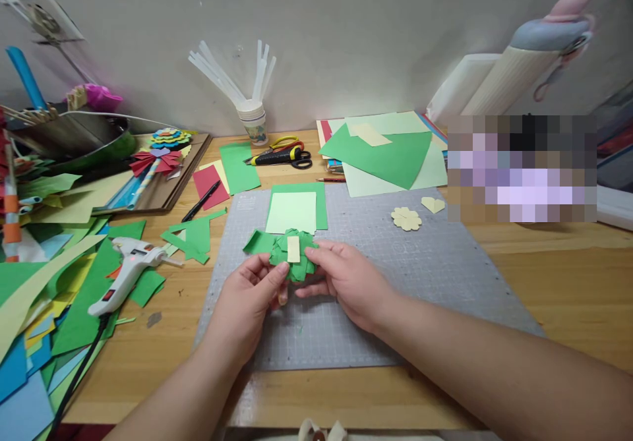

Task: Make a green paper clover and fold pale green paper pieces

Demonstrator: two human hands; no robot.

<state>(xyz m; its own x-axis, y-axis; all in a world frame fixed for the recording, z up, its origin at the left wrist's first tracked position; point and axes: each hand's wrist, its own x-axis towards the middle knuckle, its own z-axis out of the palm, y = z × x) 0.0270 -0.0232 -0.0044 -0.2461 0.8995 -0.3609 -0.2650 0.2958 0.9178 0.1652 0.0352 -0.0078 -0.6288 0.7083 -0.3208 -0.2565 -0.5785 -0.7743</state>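
Note:
Between my two hands is a green paper flower (302,271) with a small pale yellow paper strip (293,249) on its middle. My left hand (252,296) pinches its lower left edge, and my right hand (349,279) grips its right edge with thumb and fingers. They hold it over a grey cutting mat (366,349). Just behind the flower lie a curled green paper piece (260,242) and a pale green square (291,211) on a darker green sheet (321,207). To the right on the mat are a cream paper flower (406,218) and a cream paper heart (433,204).
A white glue gun (126,273) with a black cord rests among paper scraps at left. Behind the mat are a black pen (201,201), scissors (301,158), a yellow-black cutter (271,157), a paper cup (254,124) with white sticks and stacked sheets (395,157). A bottle (519,65) stands at right.

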